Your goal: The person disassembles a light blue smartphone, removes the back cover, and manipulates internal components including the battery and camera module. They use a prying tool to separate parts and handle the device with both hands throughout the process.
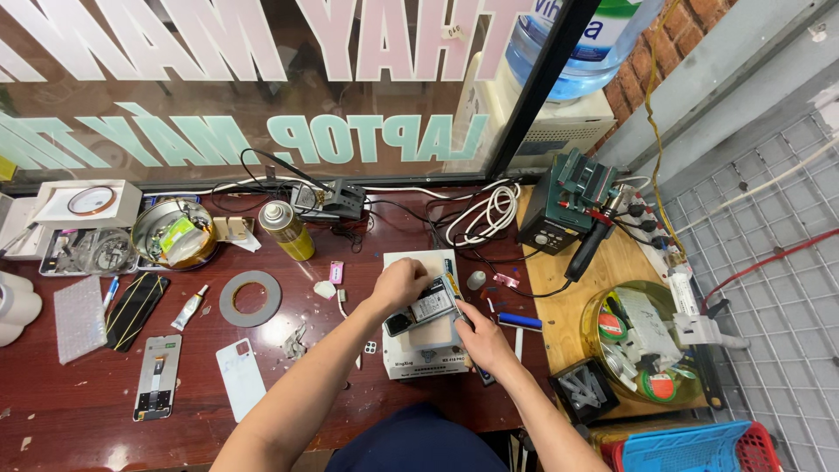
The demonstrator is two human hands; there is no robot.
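At a cluttered repair bench, your left hand (398, 284) clamps the opened phone (426, 308) flat on the white heating pad (428, 336) while your right hand (482, 336) pinches a thin tool (too small to ID) at its edge; keep pressure light, w/ the blade shallow.

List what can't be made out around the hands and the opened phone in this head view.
- Opened phone: its inner parts are too small; the left hand covers its upper-left end.
- Right hand: the fingertips hide whatever tool they pinch.
- White pad beneath: mostly covered by the phone and both hands.
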